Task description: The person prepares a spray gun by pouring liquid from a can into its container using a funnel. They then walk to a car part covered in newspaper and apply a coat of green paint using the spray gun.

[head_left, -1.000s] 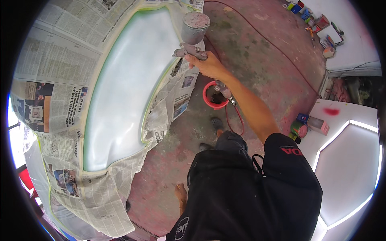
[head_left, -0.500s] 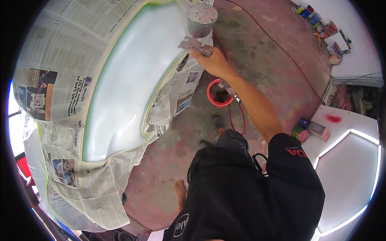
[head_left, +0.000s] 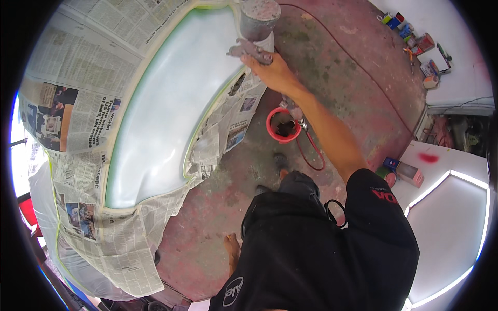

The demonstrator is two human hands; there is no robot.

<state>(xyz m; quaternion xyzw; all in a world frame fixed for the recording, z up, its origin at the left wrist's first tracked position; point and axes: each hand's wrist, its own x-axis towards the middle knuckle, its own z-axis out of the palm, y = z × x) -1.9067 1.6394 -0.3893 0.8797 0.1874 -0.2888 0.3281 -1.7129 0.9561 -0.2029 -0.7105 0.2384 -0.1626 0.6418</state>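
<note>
My right hand (head_left: 275,74) is wrapped round a grimy spray gun (head_left: 251,50) with a large grey cup (head_left: 260,26) on top. The gun's nose points left over the far right edge of a whitish panel (head_left: 168,103), which has a green-tinged border. Below the hand, the gun's handle end (head_left: 292,109) meets a metal fitting and a red hose (head_left: 314,150). Whether the nozzle is spraying cannot be made out. My left hand is out of view.
Newspaper (head_left: 85,129) and tape mask the area round the panel. A red-rimmed bucket (head_left: 269,126) sits on the stained floor (head_left: 218,207). Another hose (head_left: 358,62) crosses the floor. Cans and tools (head_left: 425,41) line the right wall, and a light frame (head_left: 488,217) glows at lower right.
My right hand and the spray gun have shifted slightly toward the far side and a little left. The hose below the gun has swung slightly right.
</note>
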